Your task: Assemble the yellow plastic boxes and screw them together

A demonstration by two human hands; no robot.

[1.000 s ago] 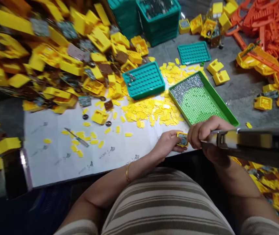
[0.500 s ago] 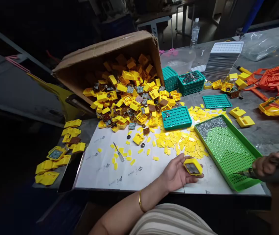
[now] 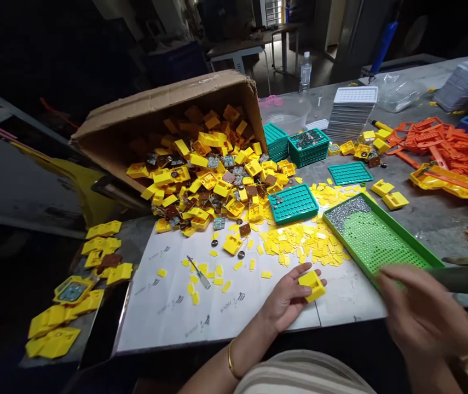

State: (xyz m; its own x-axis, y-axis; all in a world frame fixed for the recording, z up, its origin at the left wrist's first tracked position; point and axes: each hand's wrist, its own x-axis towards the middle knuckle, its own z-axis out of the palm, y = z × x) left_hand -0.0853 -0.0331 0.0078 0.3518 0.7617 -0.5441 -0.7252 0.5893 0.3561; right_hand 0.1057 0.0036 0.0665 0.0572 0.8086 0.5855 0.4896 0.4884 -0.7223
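My left hand [image 3: 285,303] grips a small yellow plastic housing [image 3: 312,285] over the front of the white-covered table, its hollow side showing. My right hand [image 3: 426,320] is blurred by motion at the near end of the green perforated tray [image 3: 390,235]. Just behind it is a dark, long-bodied power screwdriver [image 3: 467,278], pointing left; whether my right fingers touch it does not show. Silvery screws [image 3: 346,216] lie heaped in the tray's far-left corner. Beyond my left hand spreads a pile of flat yellow pieces [image 3: 303,241].
A tipped cardboard box [image 3: 168,96] spills yellow housings with circuit boards. Teal trays [image 3: 293,203] and a white tray stack [image 3: 351,112] stand behind. A small screwdriver [image 3: 199,273] lies on the white sheet. Orange parts [image 3: 439,142] are at right, more yellow housings [image 3: 69,293] at left.
The view has shifted to the right. The housing in my left hand has turned from its grey face to its hollow side. My right hand has moved left, past the power screwdriver it was holding.
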